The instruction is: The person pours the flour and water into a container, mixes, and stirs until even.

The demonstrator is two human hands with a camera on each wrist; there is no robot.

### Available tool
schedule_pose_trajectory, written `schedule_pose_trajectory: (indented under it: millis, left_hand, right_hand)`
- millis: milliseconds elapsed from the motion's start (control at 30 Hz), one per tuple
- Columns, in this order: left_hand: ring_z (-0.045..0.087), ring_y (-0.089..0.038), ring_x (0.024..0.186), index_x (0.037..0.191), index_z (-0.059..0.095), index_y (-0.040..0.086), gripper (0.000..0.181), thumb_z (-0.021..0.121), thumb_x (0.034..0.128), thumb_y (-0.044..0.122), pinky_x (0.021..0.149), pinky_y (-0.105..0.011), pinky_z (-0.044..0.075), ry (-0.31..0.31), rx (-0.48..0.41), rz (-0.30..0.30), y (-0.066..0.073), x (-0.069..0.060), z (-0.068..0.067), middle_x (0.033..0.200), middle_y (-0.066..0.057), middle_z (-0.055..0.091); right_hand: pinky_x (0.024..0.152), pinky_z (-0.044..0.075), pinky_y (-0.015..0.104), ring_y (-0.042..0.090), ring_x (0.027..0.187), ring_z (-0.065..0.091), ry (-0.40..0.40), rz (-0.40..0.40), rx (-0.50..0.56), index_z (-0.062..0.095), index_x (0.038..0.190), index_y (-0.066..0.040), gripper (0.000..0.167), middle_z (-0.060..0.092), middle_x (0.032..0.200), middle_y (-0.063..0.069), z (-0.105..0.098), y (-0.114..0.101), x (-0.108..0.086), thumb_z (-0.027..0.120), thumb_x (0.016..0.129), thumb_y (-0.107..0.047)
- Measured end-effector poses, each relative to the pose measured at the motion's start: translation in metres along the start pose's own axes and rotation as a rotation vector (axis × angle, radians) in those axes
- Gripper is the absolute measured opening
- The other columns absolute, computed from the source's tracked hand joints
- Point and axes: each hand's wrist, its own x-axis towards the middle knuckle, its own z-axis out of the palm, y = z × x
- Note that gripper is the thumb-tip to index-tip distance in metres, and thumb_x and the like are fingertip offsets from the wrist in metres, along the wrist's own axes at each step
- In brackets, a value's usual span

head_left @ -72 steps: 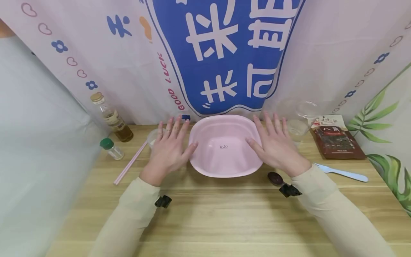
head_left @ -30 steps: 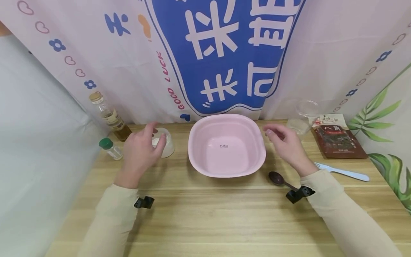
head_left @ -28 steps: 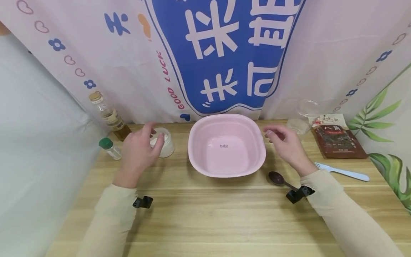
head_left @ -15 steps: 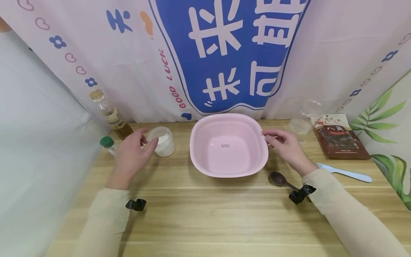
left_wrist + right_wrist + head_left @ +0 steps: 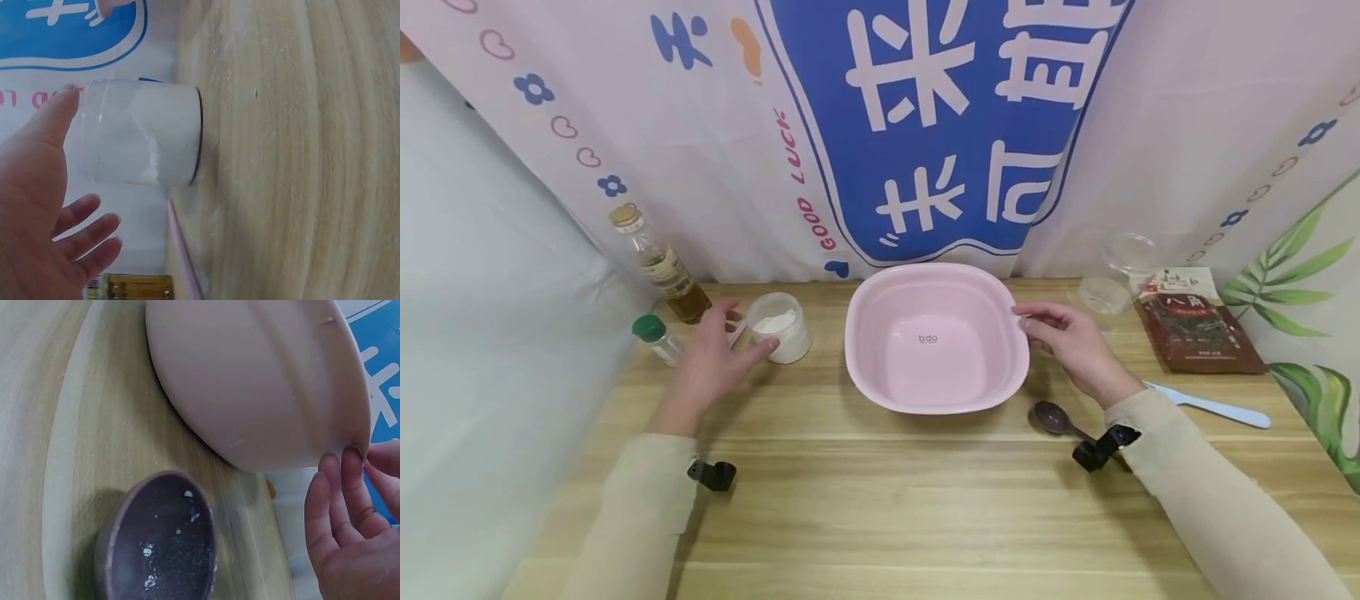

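In the head view a pink plastic basin (image 5: pixel 937 287) stands at the middle back of the wooden table. At its right edge my right hand (image 5: pixel 1071 346) pinches the rim; the right wrist view shows fingertips (image 5: pixel 355 464) against the basin's outer wall (image 5: pixel 256 381), just under the lip. My left hand (image 5: pixel 707 362) is beside a clear jar (image 5: pixel 778 329) part filled with white powder. Its thumb reaches toward the jar's near side, and the other fingers are spread apart on the left. Whether the thumb touches the jar (image 5: pixel 147 134) I cannot tell.
Left of the jar are a pink chopstick (image 5: pixel 181 250), a corked bottle (image 5: pixel 666 279) of amber liquid and a green-capped shaker (image 5: pixel 655 335). To the right lie a dark brown spoon (image 5: pixel 162 544) with white specks, a pale blue fork (image 5: pixel 1221 408), a clear cup (image 5: pixel 1105 296) and a brown packet (image 5: pixel 1198 333).
Both hands were spread flat at the basin's sides. My left hand has moved left to the powder jar and lowered beside it; my right hand has drawn back and taken the basin's right rim.
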Motion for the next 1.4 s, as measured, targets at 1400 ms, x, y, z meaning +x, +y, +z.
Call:
schedule_pose_trajectory:
  millis: [1400]
  left_hand:
    - [0.043,-0.047,0.151,0.165,0.026,-0.001,0.104,0.089,0.0904,0.035,0.129,-0.066,0.027,-0.154,-0.355,-0.007,-0.021,0.030,0.024,0.161,-0.028,0.045]
  right_hand:
    - [0.081,0.063,0.020,0.001,0.091,0.073,0.015,0.013,0.020,0.059,0.139,0.016,0.038,0.078,0.098,-0.014,0.001,0.001,0.003,0.063,0.105,-0.002]
